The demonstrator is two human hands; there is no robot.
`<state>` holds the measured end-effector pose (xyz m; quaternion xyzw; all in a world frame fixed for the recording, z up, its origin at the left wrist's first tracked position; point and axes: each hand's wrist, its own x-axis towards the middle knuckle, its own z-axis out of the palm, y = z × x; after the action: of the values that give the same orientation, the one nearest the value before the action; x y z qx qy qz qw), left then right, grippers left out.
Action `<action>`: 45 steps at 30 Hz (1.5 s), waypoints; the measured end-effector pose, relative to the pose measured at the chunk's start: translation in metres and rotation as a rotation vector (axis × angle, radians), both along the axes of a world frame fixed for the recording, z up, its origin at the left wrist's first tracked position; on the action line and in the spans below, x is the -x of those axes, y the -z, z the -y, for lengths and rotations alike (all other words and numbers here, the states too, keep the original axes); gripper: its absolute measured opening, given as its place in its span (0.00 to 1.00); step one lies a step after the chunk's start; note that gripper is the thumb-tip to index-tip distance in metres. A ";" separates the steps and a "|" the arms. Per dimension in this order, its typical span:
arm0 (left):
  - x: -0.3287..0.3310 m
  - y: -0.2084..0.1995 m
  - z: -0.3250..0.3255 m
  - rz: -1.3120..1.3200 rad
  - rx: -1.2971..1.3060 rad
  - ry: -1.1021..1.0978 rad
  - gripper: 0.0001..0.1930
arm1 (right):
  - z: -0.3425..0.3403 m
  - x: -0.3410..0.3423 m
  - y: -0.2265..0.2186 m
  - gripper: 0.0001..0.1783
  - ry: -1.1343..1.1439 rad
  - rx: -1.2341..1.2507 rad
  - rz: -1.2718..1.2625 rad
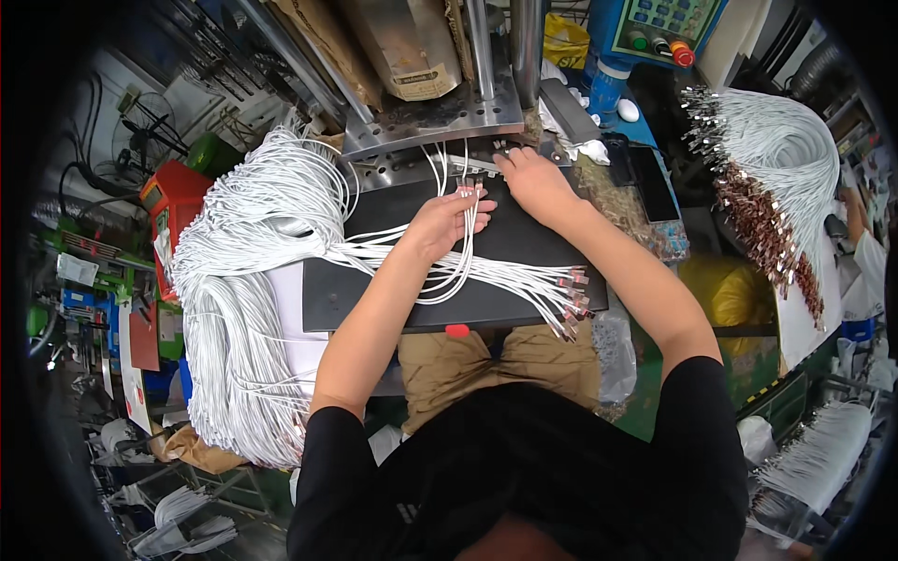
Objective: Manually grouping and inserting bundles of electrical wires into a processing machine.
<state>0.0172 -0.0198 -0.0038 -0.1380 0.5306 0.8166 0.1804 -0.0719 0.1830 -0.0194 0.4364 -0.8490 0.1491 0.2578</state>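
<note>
My left hand (450, 224) is closed round a few white cables (465, 251), whose reddish-tipped connector ends (470, 188) stick up past the fingers. Just to its right, my right hand (540, 185) reaches to the front of a metal mould (468, 165) under the press plate. Its fingertips are pinched together at the mould's right part; what they hold is too small to make out. A few thin white cables run up from the mould toward the press. Across the black work board (360, 294) lies a bundle of white cables (510, 273), its reddish connector ends (572, 297) fanned out at the right.
The press's steel plate (430, 129) and posts stand right above the hands. A large heap of white cables (267, 210) sits at the left by a red box (174, 201). A control panel (659, 26), blue bottle (610, 84) and coiled cables (781, 140) are at the right.
</note>
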 end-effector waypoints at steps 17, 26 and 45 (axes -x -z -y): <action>0.000 0.002 -0.022 -0.038 0.303 0.201 0.14 | -0.010 -0.035 0.001 0.21 0.139 0.626 1.161; -0.005 0.003 -0.008 -0.048 0.407 0.225 0.14 | -0.024 -0.016 0.005 0.22 0.108 0.611 1.318; 0.002 0.008 -0.004 -0.101 0.552 0.265 0.14 | -0.037 -0.020 -0.002 0.29 -0.132 0.455 1.345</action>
<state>0.0154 -0.0153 -0.0113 -0.0708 0.7541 0.6168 0.2143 -0.0517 0.2201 -0.0176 0.2356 -0.7438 0.5748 -0.2467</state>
